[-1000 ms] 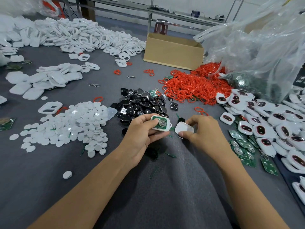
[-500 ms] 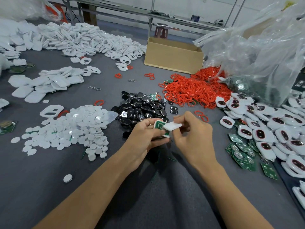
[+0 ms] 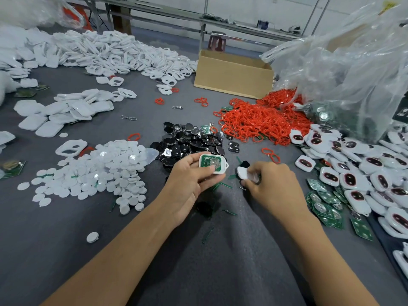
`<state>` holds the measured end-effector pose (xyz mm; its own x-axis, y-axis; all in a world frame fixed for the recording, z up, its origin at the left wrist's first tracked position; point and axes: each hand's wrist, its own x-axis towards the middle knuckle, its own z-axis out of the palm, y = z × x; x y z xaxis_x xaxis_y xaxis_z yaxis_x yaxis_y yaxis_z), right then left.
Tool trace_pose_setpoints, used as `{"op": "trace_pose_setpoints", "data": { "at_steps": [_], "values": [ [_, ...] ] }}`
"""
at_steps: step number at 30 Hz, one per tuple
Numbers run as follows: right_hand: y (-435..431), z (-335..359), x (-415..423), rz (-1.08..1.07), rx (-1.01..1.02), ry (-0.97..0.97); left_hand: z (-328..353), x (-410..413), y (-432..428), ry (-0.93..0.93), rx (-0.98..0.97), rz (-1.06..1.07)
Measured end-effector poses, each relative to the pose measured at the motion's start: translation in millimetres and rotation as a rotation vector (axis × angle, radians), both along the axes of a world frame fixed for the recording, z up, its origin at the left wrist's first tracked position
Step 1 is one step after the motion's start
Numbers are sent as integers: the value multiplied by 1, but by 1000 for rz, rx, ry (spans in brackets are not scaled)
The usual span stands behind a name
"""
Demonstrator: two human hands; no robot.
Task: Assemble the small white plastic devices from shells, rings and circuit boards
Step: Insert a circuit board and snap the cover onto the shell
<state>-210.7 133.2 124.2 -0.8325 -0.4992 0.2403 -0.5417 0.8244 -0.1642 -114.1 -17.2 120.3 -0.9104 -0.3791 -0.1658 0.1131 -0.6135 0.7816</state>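
Toward the left edge of the grey bench (image 3: 66, 239) lies a heap of round white discs (image 3: 92, 171), with flat white shells (image 3: 64, 111) behind it. At mid-bench, just in front of a pile of glossy black parts (image 3: 189, 140), the left hand (image 3: 189, 180) holds a white shell (image 3: 221, 171) with a green circuit board (image 3: 209, 161) seated in it, board side up. The grip is clamped round the shell's left side, so its right end juts past the fingertips. Just beside it but apart, the right hand (image 3: 269, 184) pinches a white cover (image 3: 244, 173) low over the bench. This grip is closed on the cover's right end, and the left end sticks out. Behind lie red rings (image 3: 258, 120) and a cardboard box (image 3: 234, 74). Along the right edge are finished white devices (image 3: 353, 168) and loose green boards (image 3: 326, 202).
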Motion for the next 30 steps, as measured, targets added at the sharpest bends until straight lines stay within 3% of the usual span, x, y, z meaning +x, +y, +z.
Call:
{"op": "trace_pose_setpoints", "data": {
  "at_steps": [11,30],
  "values": [
    [3,0,-11,80,-171,-189,-2,0,0,-57,-20,21],
    [-6,-7,-5,162,-182,-101,-4,1,3,-90,-157,44]
  ]
}}
